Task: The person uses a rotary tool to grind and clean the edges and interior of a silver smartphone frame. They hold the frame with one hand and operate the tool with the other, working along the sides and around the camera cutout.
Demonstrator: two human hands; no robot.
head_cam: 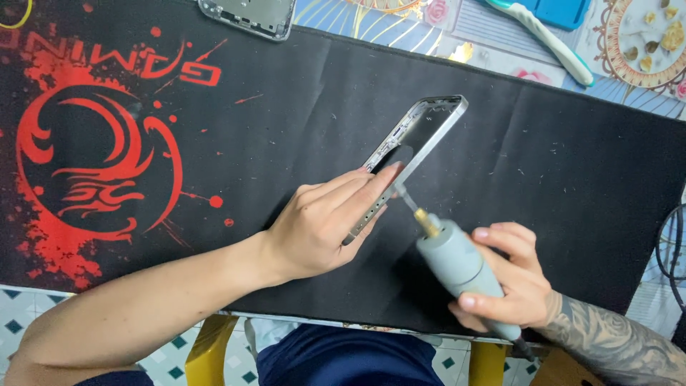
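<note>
My left hand [321, 221] is wrapped around a silver phone frame [418, 154], fingers laid flat along its inner side and thumb underneath, holding it tilted on edge above the black desk mat [300, 93]. My right hand [511, 279] is closed around a grey handheld rotary tool [457, 264], fingers curled over its barrel. Its brass collet and thin bit [407, 200] point up and to the left, with the tip touching the long outer edge of the frame just beside my left fingertips.

The frame sits near the middle of the mat, its upper corner pointing away from me. On the mat's left part I see a large red emblem [93, 164], a swirling round shape with paint-like splatter and block lettering above it. A second metal phone frame [250, 14] lies at the mat's far edge, partly cut off by the top of the view. Beyond the mat, on a floral tablecloth [400, 28], rests a white and teal handled tool [550, 43] beside a blue tray [561, 11]. Small pale specks dot the mat's right half.
</note>
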